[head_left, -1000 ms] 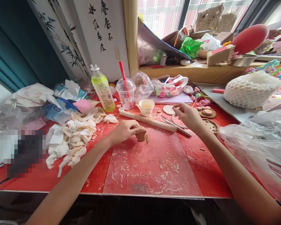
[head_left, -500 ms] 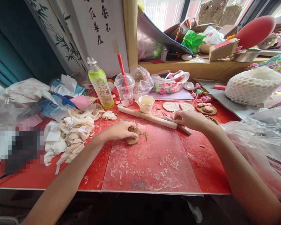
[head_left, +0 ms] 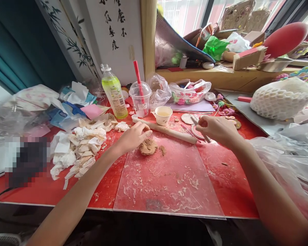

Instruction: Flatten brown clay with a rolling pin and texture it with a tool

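My left hand (head_left: 135, 135) hovers just behind and left of a cracked brown clay lump (head_left: 148, 147), its fingers loosely bent and nothing visible in them. The lump lies on a clear plastic sheet (head_left: 154, 181), with clay crumbs (head_left: 162, 150) beside it. My right hand (head_left: 213, 129) is closed around a thin grey-beige stick-like tool (head_left: 194, 120), whose ends show on either side of the fingers. Below that hand lie a ring-shaped piece (head_left: 194, 132) and some thin tools. A pale rolling pin (head_left: 169, 132) lies slantwise between my hands.
Behind the rolling pin stand a paper cup (head_left: 163, 117) of liquid, a plastic cup (head_left: 140, 102) with a red straw and a green drink bottle (head_left: 115, 94). Crumpled tissues (head_left: 83, 145) lie at left. Plastic bags (head_left: 284, 164) cover the right side. A flat pale disc (head_left: 188, 118) lies near the back.
My left hand has let go of the clay lump and risen slightly back from it. My right hand has lifted the stick-like tool off the table. The view has shifted a little.
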`<state>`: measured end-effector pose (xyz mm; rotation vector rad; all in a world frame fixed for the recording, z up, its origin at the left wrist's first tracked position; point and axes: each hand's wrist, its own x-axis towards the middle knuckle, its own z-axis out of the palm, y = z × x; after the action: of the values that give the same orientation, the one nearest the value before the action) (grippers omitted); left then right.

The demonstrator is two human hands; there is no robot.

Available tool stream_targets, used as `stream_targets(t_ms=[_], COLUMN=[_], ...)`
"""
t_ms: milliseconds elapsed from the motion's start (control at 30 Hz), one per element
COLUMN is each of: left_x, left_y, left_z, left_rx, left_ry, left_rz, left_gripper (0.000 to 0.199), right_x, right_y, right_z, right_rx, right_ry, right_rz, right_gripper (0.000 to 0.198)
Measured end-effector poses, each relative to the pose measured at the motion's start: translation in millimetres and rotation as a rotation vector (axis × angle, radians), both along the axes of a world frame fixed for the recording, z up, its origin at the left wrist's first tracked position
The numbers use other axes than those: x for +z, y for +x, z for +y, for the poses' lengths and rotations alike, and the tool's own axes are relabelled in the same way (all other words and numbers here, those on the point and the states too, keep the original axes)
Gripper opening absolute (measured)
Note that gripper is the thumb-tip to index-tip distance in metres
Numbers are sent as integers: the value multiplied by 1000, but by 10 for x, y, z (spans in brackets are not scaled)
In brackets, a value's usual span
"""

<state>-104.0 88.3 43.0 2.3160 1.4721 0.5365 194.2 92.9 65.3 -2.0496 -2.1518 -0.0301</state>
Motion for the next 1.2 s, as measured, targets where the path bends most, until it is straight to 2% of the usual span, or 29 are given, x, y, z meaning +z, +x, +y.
stream_targets(t_ms=[67, 133, 233, 333, 467, 667, 800, 933, 1067, 1200], left_x=[-11, -31, -76, -125, -160, -171, -180, -178, -190, -232], left_y=[18, 30, 46, 58, 59, 77, 98, 109, 123, 153], left_z=[-4, -6, -9, -3, 11, 8, 1, 1, 6, 8], left_rx=[-8, -17, -15, -9, -5, -32, -46, -46, -45, -50], left_ry=[45, 68, 77, 90, 103, 90, 109, 142, 181, 216], left_rz=[-24, -44, -38, -21, -13, 39, 75, 78, 116, 130], left_gripper=[28, 28, 29, 30, 29, 28, 28, 28, 29, 29], right_x=[22, 23, -21, -87, -151, -271, -320, -311, -322, -376], right_y=[-37, -122, -314, -471, -507, -518, -602, -693, -775, -783], right_z=[-29, -76, -169, -248, -266, -238, -283, -294, -212, -111], right_rx=[47, 196, 431, 510, 488, 537, 485, 428, 313, 318], right_ry=[160, 240, 139, -10, -116, -9, 48, 33, 23, 38], right_rz=[109, 246, 331, 226, 92, -44, -183, -300, -322, -290], right_gripper=[19, 13, 9, 17, 34, 47, 39, 31, 43, 53])
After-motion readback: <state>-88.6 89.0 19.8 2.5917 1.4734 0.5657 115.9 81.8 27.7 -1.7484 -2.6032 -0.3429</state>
